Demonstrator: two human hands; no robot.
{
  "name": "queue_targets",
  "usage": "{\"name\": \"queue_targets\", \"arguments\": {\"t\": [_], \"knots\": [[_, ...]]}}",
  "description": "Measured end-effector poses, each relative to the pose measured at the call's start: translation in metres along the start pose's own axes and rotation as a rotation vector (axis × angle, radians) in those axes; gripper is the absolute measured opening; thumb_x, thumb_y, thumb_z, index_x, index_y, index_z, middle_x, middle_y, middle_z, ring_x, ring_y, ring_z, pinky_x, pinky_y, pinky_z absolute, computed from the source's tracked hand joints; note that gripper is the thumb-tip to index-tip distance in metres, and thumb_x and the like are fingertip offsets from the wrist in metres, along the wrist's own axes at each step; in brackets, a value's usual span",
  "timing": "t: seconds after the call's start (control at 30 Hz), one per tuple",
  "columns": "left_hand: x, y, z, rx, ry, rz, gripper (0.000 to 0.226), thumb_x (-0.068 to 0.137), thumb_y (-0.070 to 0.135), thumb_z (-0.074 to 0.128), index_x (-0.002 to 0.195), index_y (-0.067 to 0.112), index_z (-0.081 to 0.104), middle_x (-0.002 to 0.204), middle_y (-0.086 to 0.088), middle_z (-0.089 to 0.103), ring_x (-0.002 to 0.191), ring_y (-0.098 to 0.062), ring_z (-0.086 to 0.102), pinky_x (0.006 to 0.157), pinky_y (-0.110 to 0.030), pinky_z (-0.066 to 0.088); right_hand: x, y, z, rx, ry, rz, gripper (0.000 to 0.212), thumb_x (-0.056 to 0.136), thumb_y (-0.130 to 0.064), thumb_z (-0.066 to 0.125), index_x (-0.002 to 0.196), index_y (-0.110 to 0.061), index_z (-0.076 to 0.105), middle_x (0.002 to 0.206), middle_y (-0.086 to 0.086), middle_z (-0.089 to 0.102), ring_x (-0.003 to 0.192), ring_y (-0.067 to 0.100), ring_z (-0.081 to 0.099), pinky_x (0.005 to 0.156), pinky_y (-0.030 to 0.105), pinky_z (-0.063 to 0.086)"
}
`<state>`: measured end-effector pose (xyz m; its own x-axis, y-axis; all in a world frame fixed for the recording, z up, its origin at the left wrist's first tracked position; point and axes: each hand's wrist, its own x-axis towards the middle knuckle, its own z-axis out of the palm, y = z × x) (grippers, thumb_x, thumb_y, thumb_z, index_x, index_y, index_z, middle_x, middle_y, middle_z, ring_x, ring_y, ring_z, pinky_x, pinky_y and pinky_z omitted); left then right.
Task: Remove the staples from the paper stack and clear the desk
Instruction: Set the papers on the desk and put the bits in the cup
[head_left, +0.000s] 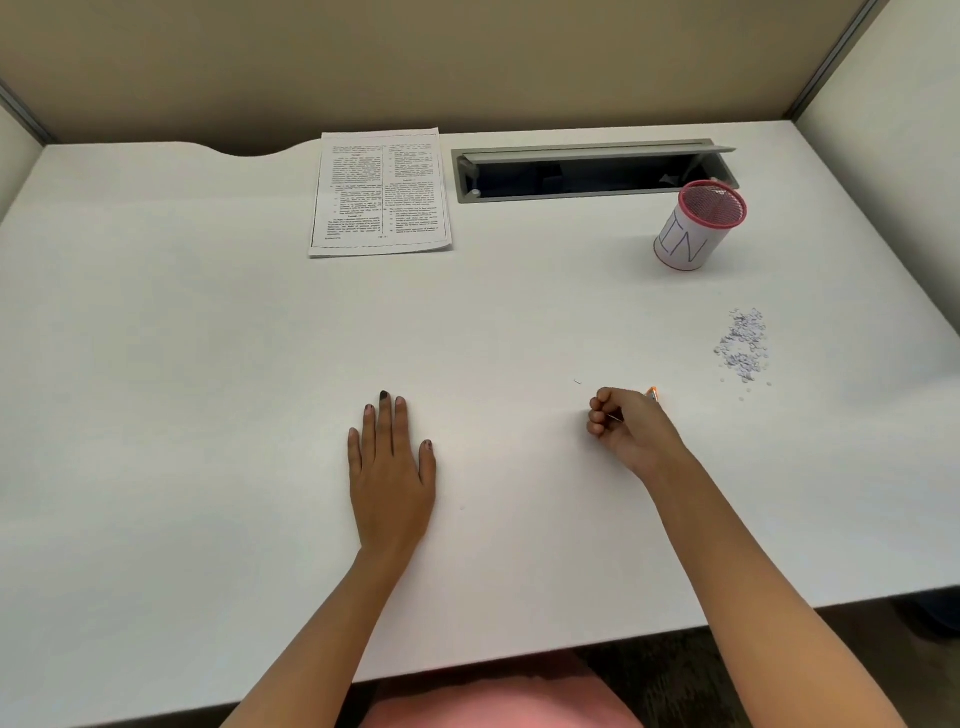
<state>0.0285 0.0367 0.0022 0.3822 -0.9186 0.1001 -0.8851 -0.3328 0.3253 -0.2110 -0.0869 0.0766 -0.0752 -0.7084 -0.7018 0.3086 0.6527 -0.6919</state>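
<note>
L hand (392, 467) flat on desk (208, 312); R hand (623, 431) grips orange-tipped tool (653, 393).

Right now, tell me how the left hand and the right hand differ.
The left hand lies flat, fingers straight, palm down; the right hand is curled into a fist. The left hand holds nothing; the right hand grips a small orange-tipped item, mostly hidden. The right hand sits nearer the pile of paper bits than the left hand. Both rest on the white desk.
</note>
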Motion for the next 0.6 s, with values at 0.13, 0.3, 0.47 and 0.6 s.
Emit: {"name": "queue_targets", "arguments": {"t": [0.13, 0.3, 0.47, 0.6], "knots": [[0.0, 0.001, -0.001, 0.007, 0.001, 0.0, 0.059, 0.097, 0.038, 0.026, 0.151, 0.013, 0.024, 0.16, -0.003, 0.019, 0.148, -0.02, 0.017, 0.12, -0.042, 0.015, -0.002, -0.007, 0.006, -0.049, -0.008, -0.035, 0.021, 0.082, 0.002, 0.04, 0.069, -0.002, 0.056, 0.066, 0.01, 0.05, 0.056, 0.019, 0.044, 0.053, 0.028, 0.037], [0.0, 0.0, -0.001, 0.001, -0.003, -0.001, 0.06, 0.097, 0.038, 0.026, 0.151, 0.014, 0.023, 0.16, -0.003, 0.019, 0.148, -0.02, 0.015, 0.12, -0.042, 0.015, 0.009, -0.01, 0.007, -0.625, 0.089, -0.321, 0.009, 0.079, -0.019, 0.065, 0.076, -0.012, 0.07, 0.075, 0.005, 0.066, 0.065, 0.017, 0.058, 0.068, 0.032, 0.05], [0.0, 0.001, -0.002, 0.003, -0.004, -0.001, 0.06, 0.097, 0.037, 0.027, 0.151, 0.014, 0.023, 0.16, -0.003, 0.018, 0.148, -0.02, 0.015, 0.12, -0.042, 0.015, 0.016, -0.01, 0.018, -1.13, 0.166, -0.681, 0.01, 0.083, -0.008, 0.062, 0.081, -0.003, 0.07, 0.079, 0.006, 0.069, 0.077, 0.021, 0.06, 0.068, 0.029, 0.047], [0.0, 0.001, -0.002, 0.004, -0.008, -0.007, 0.059, 0.097, 0.037, 0.028, 0.152, 0.014, 0.022, 0.161, -0.002, 0.018, 0.148, -0.019, 0.014, 0.12, -0.042, 0.014, 0.03, -0.008, 0.022, -1.396, 0.155, -0.771, 0.011, 0.083, -0.003, 0.059, 0.08, 0.001, 0.069, 0.082, 0.015, 0.069, 0.083, 0.032, 0.061, 0.07, 0.038, 0.05]]}}
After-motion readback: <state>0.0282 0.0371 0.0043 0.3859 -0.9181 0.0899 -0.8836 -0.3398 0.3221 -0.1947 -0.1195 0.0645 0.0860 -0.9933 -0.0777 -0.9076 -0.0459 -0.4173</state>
